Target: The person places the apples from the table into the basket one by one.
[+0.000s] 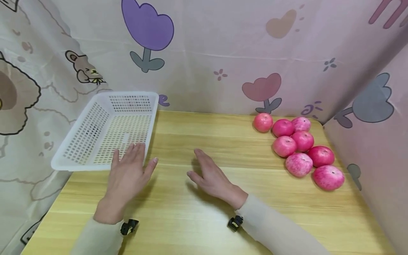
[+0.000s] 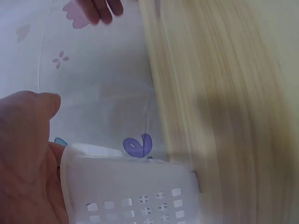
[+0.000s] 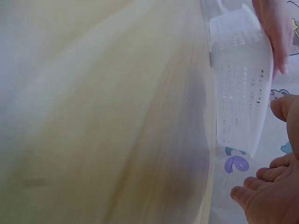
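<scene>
White perforated basket [image 1: 83,166]: on table [image 1: 191,219], left; near-right corner hidden by left hand [image 1: 125,179].
Left fingers: extended, ungripped, over rim; contact unclear.
Right hand [image 1: 214,180]: fingers released, thumb apart; some fingers hidden from head view.
Pink fruits [image 1: 299,164]: clustered right.

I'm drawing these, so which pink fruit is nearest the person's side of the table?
The streaky pink fruit at the group's front right corner; all seven others sit further back on the table.

Left sleeve [image 1: 99,237], right sleeve [image 1: 277,225]: both are showing pale beige cloth | left wrist device [image 1: 129,227], right wrist device [image 1: 235,223]: both are displaying blocky black bodies with yellowish marks
</scene>
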